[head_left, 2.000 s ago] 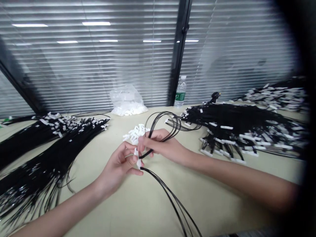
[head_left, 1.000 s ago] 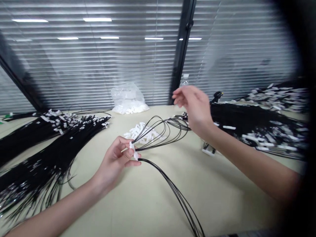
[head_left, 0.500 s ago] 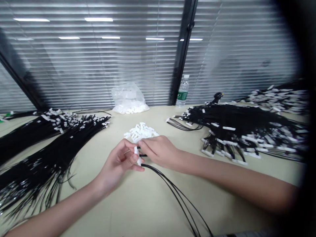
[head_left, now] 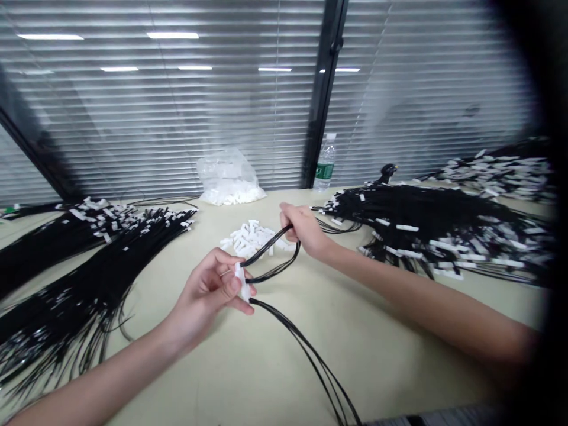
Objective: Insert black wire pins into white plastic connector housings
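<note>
Between the thumb and fingers of my left hand [head_left: 217, 287] is a white connector [head_left: 242, 283], held upright. Black wires [head_left: 276, 269] come out of its right side; the upper ones curve up in a loop to my right hand [head_left: 304, 229], whose fingers are closed on them. A lower bundle of black wires [head_left: 306, 349] leaves the connector's bottom end and trails down to the table's front edge. Behind my hands lies a small pile of white connectors [head_left: 252, 236].
Wire bundles with white ends lie on the left [head_left: 89, 260] and on the right [head_left: 426, 219] of the table [head_left: 266, 378]. A clear bag [head_left: 231, 177] of white pieces and a plastic bottle [head_left: 325, 165] stand at the back by the blinds.
My right hand has moved up and right, away from the connector, and the looped wires now show between my hands. My left hand still holds the connector, slightly further left.
</note>
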`<act>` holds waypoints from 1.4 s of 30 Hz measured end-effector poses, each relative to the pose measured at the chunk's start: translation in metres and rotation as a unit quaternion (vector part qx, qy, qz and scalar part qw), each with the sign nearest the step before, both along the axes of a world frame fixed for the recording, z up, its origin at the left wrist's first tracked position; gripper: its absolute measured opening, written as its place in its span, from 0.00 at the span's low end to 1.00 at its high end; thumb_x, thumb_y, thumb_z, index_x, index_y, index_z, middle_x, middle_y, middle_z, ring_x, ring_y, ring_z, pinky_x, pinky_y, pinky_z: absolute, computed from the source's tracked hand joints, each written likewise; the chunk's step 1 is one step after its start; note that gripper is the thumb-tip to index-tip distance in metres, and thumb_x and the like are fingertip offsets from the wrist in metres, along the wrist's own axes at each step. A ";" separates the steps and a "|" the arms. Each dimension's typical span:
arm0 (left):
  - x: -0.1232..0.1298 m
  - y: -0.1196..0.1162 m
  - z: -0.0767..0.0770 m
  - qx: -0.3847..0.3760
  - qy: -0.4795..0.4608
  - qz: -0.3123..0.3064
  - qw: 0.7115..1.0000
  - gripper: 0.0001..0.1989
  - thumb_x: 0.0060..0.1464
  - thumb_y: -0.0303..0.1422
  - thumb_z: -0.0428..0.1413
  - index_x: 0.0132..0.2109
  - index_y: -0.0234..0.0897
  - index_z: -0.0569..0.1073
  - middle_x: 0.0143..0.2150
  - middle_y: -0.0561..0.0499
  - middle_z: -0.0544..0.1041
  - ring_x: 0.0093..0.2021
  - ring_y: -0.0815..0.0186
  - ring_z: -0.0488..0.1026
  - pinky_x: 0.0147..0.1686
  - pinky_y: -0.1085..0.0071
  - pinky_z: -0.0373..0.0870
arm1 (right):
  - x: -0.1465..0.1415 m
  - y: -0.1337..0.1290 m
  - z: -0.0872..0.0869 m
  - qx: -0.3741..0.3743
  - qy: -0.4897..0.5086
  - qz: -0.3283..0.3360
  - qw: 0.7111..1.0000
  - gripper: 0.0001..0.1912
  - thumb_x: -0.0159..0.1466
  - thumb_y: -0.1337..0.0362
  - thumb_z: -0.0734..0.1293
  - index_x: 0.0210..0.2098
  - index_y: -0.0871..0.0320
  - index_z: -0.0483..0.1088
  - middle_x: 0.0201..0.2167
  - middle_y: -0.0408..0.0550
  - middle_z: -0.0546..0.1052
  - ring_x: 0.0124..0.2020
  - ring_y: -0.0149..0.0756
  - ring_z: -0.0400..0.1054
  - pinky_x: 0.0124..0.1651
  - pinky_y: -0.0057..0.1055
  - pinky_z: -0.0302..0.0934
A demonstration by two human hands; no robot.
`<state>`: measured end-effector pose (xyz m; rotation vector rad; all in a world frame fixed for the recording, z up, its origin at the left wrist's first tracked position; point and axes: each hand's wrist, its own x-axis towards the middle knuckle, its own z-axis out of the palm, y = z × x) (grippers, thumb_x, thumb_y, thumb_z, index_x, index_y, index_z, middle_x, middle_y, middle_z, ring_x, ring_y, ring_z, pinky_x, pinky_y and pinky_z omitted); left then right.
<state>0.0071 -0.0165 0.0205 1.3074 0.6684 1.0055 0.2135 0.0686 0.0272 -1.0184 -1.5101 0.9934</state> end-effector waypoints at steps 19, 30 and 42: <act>-0.002 0.009 -0.002 -0.049 -0.048 0.108 0.992 0.10 0.48 0.28 0.59 0.38 0.40 0.67 0.32 0.55 0.72 0.32 0.71 0.72 0.30 0.75 0.73 | -0.011 -0.096 0.065 0.313 -0.404 0.084 0.855 0.13 0.65 0.65 0.55 0.34 0.58 0.69 0.30 0.45 0.72 0.32 0.29 0.63 0.38 0.27 0.53; -0.003 0.008 -0.007 0.061 -0.002 0.097 0.993 0.09 0.51 0.28 0.57 0.40 0.39 0.66 0.30 0.53 0.71 0.33 0.65 0.74 0.27 0.72 0.73 | -0.016 -0.079 0.035 0.147 -0.441 0.179 0.867 0.15 0.63 0.63 0.55 0.21 0.61 0.61 0.19 0.39 0.64 0.22 0.22 0.54 0.27 0.24 0.44; -0.002 0.009 -0.007 0.079 0.005 0.130 0.988 0.10 0.50 0.29 0.58 0.41 0.39 0.67 0.33 0.52 0.73 0.33 0.66 0.74 0.27 0.73 0.74 | -0.016 -0.077 0.033 0.116 -0.414 0.191 0.883 0.11 0.61 0.63 0.58 0.25 0.60 0.64 0.20 0.39 0.65 0.22 0.22 0.54 0.26 0.23 0.43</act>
